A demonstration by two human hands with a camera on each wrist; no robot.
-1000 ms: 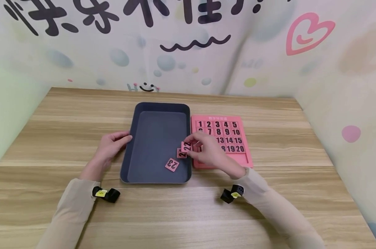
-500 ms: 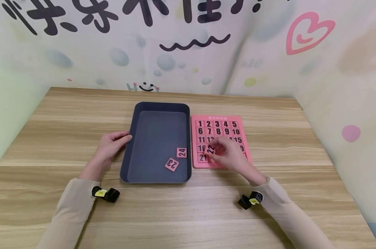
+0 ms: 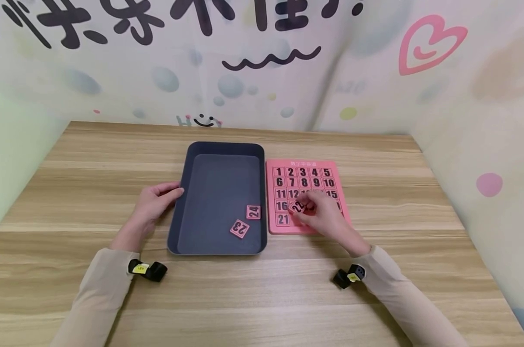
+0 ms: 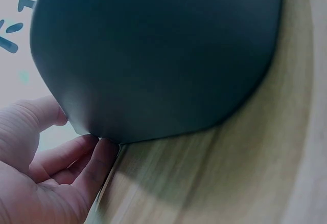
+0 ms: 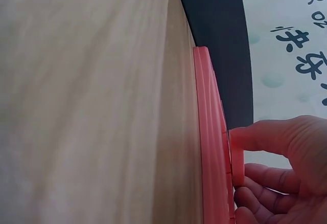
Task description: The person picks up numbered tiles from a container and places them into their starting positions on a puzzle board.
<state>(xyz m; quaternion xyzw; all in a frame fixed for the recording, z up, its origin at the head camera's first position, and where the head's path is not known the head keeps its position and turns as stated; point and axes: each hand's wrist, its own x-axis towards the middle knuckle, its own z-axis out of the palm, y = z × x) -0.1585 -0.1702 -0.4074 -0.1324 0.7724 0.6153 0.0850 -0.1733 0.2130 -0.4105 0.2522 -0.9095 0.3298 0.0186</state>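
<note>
My right hand (image 3: pixel 323 215) pinches the pink number tile marked 22 (image 3: pixel 297 207) between thumb and fingers. It holds the tile tilted over the pink number board (image 3: pixel 306 164), just above its lower rows. In the right wrist view, the tile's edge (image 5: pixel 238 162) shows beside the board's edge (image 5: pixel 209 132). Part of the board is hidden beneath the hand. My left hand (image 3: pixel 153 205) touches the outer left wall of the dark grey tray (image 3: pixel 177 226); the left wrist view shows its thumb and fingers against the tray.
Tile 23 (image 3: pixel 239 229) lies turned in the tray's lower right, near tile 24 (image 3: pixel 253 212), which lies sideways. Tile 21 (image 3: pixel 282 219) sits at the left of the board's bottom row. Tray and board lie side by side on the wooden table (image 3: pixel 244 299).
My right hand has carried tile 22 rightward from above the tray to over the board, and turned it slightly. My left hand has stayed at the tray.
</note>
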